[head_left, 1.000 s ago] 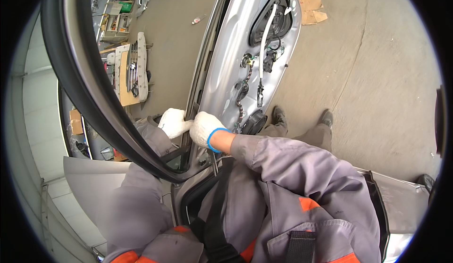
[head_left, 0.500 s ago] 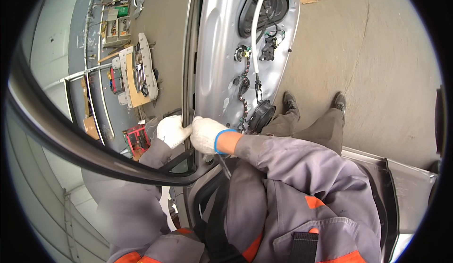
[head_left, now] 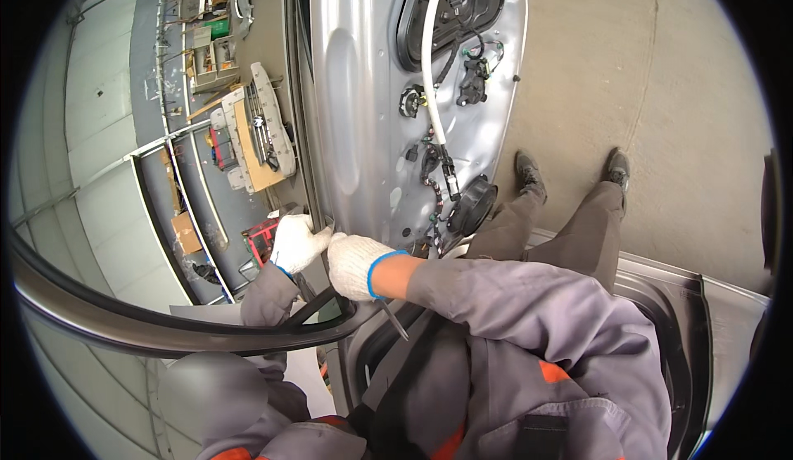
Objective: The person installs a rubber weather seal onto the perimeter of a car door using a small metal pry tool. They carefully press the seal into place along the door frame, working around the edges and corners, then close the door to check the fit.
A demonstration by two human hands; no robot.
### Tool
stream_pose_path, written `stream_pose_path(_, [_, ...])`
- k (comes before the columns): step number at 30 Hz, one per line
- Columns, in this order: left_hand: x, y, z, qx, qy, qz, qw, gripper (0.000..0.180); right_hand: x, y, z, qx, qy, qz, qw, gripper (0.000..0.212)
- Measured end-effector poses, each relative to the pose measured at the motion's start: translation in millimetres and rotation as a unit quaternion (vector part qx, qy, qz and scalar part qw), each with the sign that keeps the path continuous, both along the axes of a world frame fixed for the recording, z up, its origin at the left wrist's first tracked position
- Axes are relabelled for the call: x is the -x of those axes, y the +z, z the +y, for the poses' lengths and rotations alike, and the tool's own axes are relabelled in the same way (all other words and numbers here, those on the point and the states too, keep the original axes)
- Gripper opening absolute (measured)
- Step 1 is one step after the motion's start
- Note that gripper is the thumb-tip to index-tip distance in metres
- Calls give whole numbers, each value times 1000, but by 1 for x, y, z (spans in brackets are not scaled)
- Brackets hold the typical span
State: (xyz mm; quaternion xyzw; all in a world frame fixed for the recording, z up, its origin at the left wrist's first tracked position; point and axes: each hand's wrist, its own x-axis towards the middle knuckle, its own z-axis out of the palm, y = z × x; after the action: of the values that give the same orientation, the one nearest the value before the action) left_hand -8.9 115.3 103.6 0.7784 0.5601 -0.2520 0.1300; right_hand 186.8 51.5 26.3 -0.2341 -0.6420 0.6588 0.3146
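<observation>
A silver car door [head_left: 355,105] stands open with its bare inner panel showing holes, a white hose [head_left: 429,64], wiring and a round black speaker [head_left: 472,206]. Both my hands wear white knit gloves and sit side by side at the door's window-sill edge near the mirror corner. My left hand [head_left: 297,241] is closed over the outer side of that edge. My right hand [head_left: 357,263] is closed on the inner side, and a thin dark tool [head_left: 395,321] sticks out below it. The black window frame [head_left: 165,328] arcs across below my hands.
My legs and dark shoes [head_left: 529,175] stand on the concrete floor [head_left: 661,88] right of the door. The car's door sill [head_left: 702,311] runs at lower right. Beyond the window are shelves with parts [head_left: 248,138], cardboard and a red box [head_left: 263,235].
My head has turned, so the door and window frame slid down and left in the picture. Both hands have stayed together at the door's window-sill edge.
</observation>
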Motion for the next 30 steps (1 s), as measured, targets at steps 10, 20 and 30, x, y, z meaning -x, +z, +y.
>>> stream_pose_path(10, [17,-1,2,50,150,-37,987,37,0,4,6,-21,47,23,998,30])
stream_pose_path(20, [-21,12,19,42,-25,54,997,49,17,36,21,18,38,-136,990,33])
stream_pose_path(30, [-29,21,13,74,1,15,997,46,2,44,16,-204,99,-218,949,24])
